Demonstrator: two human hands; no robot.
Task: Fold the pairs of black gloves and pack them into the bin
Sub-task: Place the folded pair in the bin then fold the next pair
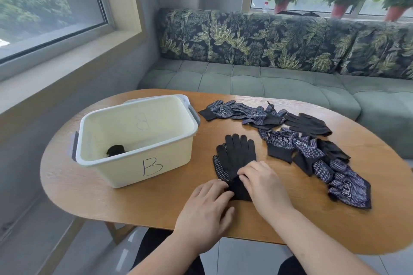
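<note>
Working at the cuff end of a stacked pair (237, 158) of black gloves, I have my left hand (207, 205) lying flat, fingers straight, pressing the cuff's edge, while my right hand (261, 183) curls its fingertips over the same cuff and pinches the knit. The pair lies on the table (111, 203) directly ahead of both hands, its fingers pointing away from me. As I judge it, the job is barely begun: one folded bundle (116, 150) sits inside the bin (169, 163), beyond and to the left of my left hand, and this pair is not yet folded. A loose pile (301, 147) of several gloves lies beyond and to the right of my right hand. The pair is plain black knit on top, one glove laid slightly askew over the other, so white grip dots show along the side nearer my left hand; it looks soft, limp and flat
</note>
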